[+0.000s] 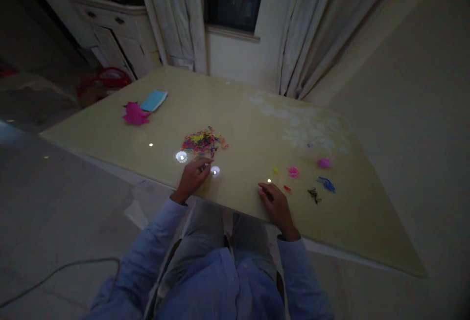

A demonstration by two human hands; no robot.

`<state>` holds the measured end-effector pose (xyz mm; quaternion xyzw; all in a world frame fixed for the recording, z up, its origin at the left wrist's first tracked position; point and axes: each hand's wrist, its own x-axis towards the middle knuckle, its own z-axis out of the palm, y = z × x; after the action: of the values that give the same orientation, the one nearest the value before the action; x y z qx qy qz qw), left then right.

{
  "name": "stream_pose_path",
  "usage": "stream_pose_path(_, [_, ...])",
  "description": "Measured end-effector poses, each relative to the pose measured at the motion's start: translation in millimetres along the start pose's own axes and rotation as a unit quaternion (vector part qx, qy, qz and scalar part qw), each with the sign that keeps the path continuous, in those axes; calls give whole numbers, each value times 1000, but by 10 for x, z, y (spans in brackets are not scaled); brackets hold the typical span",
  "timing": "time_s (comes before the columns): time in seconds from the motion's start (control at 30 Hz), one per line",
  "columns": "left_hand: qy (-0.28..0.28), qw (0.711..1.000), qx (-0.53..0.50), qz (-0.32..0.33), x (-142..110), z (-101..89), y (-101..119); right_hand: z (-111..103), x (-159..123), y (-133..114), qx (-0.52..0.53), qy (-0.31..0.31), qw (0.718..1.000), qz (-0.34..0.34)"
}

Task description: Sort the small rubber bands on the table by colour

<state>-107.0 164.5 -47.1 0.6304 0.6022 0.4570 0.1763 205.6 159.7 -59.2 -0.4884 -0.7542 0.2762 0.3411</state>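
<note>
A mixed pile of small coloured loops (200,141), which look like rubber bands, lies on the table's near-left part. My left hand (193,178) is at the pile's front edge, thumb and forefinger pinched together; whatever is between them is too small to make out. Farther right, my right hand (275,205) rests by the table edge, fingers loosely bent and apart, with nothing visible in them. Beside it lie small single-colour groups: red (287,189), yellow (275,170), pink (293,171), purple (323,163), blue (326,184) and black (314,194).
The pale glossy table (235,109) reflects several lights. At its far left are a crumpled magenta item (135,114) and a light blue flat packet (154,100). Behind stand a cabinet (113,26) and curtains (176,16). A cable (73,263) runs along the floor at left.
</note>
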Motion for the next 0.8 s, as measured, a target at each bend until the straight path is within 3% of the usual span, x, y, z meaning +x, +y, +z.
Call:
stream_pose_path(0.17, [45, 986, 154, -47, 249, -406, -403, -32, -2, 35, 10, 15, 1000, -9])
stream_pose_path(0.3, [36, 976, 201, -74, 478, -594, -593, -33, -8, 31, 8, 16, 1000, -15])
stream_pose_path(0.6, [-101, 955, 279, -19, 1109, -469, -663, -28, -6, 51, 9, 13, 1000, -1])
stream_pose_path(0.8, [-135, 944, 299, -40, 1250, -420, -739, -41, -8, 29, 4, 13, 1000, 4])
